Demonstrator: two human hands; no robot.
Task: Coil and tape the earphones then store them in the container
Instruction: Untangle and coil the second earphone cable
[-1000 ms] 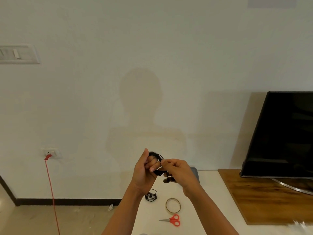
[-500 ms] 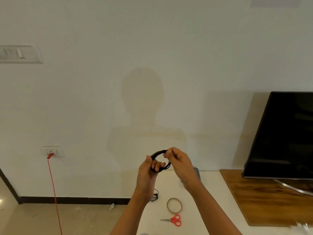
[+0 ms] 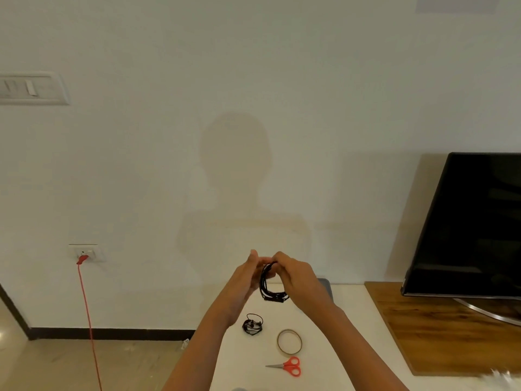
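A coil of black earphones hangs in the air above the white table. My left hand holds its top from the left, and my right hand pinches its top from the right. On the table below lies a second bundle of black earphones. A roll of clear tape lies to its right, and red-handled scissors lie nearer me. A grey container at the table's back edge is mostly hidden behind my right hand.
A black TV stands on a wooden board at the right. A red cable runs from a wall socket down to the floor at the left.
Both hands have closed together at the top of the coil. The coil has turned edge-on and now hangs down between them.
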